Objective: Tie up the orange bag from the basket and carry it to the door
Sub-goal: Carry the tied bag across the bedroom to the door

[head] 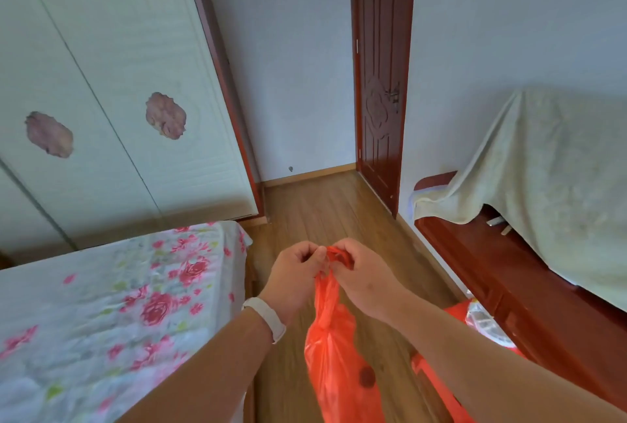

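Observation:
An orange plastic bag (334, 348) hangs in front of me above the wooden floor, its neck gathered into a twisted top. My left hand (295, 278) and my right hand (363, 278) both pinch that top, fingers closed on the bag's handles, held close together. A dark round shape shows through the bag's lower side. The orange basket (437, 378) sits low on the right, mostly hidden behind my right forearm. The dark red wooden door (378, 83) stands ahead, at the end of the floor strip.
A bed with a rose-patterned sheet (112, 314) fills the left. A white wardrobe (101, 83) stands behind it. On the right a red wooden cabinet (509, 273) is draped with a pale green cloth (543, 178). Wooden floor (325, 212) runs between them toward the door.

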A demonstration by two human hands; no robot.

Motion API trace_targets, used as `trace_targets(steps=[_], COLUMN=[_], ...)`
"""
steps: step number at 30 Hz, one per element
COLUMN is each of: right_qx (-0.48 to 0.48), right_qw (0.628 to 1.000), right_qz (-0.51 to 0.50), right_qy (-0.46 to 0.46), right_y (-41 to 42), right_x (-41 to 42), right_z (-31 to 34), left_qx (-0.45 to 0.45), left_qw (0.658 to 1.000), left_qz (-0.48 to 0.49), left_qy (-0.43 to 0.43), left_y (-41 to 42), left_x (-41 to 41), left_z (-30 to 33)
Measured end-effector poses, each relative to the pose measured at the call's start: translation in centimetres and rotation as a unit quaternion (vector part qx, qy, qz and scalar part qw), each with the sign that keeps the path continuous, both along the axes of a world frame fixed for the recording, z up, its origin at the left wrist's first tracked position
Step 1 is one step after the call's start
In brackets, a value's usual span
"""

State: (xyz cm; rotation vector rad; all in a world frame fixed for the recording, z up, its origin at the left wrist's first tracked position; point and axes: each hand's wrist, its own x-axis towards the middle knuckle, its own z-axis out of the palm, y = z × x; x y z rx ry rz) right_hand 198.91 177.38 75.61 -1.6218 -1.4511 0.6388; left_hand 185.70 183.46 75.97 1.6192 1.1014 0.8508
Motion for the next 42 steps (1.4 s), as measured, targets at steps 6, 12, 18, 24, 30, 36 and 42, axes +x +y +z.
trace_targets(steps=[6, 12, 18, 24, 30, 36, 42], right_qx=[-0.008, -0.026, -0.044, -0.027, -0.022, -0.026, -0.038], right_qw=[1.000, 0.999, 0.995, 0.993, 0.995, 0.997, 0.999], right_qz=[0.007, -0.027, -0.068, -0.095, -0.086, -0.060, -0.025], right_qy=[-0.021, -0.035, -0.064, -0.061, -0.054, -0.040, -0.008], right_y=[9.5, 20.2, 30.8, 39.5, 48.1, 58.0, 66.5], right_x=[0.4, 0.7, 1.1, 1.4, 3.6, 7.8, 12.9], right_z=[-0.5, -1.6, -1.0, 0.0, -0.5, -2.1, -2.1], left_qx=[-0.009, -0.017, -0.033, -0.011, -0.014, -0.008, -0.015], left_qw=[1.000, 0.999, 0.996, 0.994, 0.994, 0.997, 0.998], left_qz=[0.003, -0.033, -0.072, -0.102, -0.098, -0.076, -0.064], left_qy=[-0.012, -0.027, -0.041, -0.041, -0.036, -0.011, 0.016], left_y=[9.2, 20.2, 31.7, 40.7, 49.9, 58.4, 66.7], left_x=[0.0, 0.9, 2.0, 2.6, 4.8, 8.5, 13.6], left_z=[-0.5, -2.0, -1.6, -0.2, -0.5, -1.3, -1.2])
